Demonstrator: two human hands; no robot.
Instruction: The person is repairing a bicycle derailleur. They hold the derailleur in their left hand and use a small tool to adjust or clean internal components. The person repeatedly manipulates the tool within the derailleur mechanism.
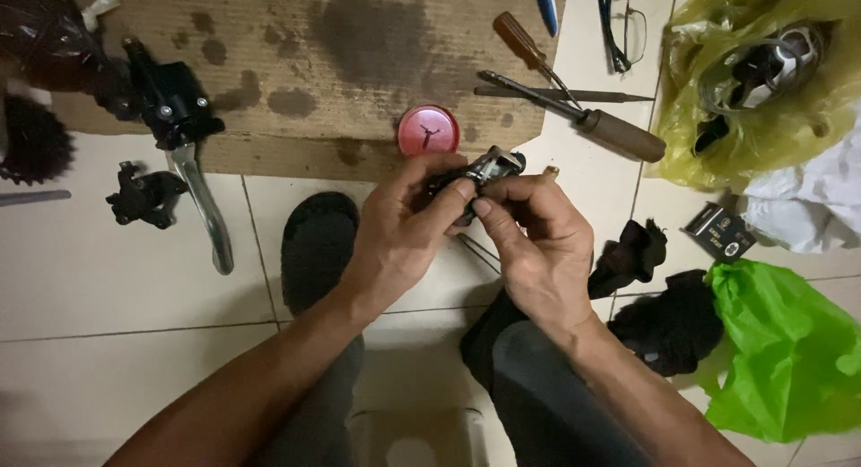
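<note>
Both hands meet over the tiled floor, gripping one small black and silver metal part (491,165). My left hand (402,229) wraps its fingers around the part's left side. My right hand (538,243) pinches the right side with thumb and forefinger. Most of the part is hidden by my fingers. Just beyond it sits a small round red lid (428,130) on a stained sheet of cardboard (359,36).
A black brake lever with silver blade (184,153), a black clamp (143,196) and a toothed sprocket (31,144) lie left. Two screwdrivers (583,117) and glasses (623,23) lie ahead right. Yellow (762,117) and green (789,350) plastic bags, black rags (664,323) lie right.
</note>
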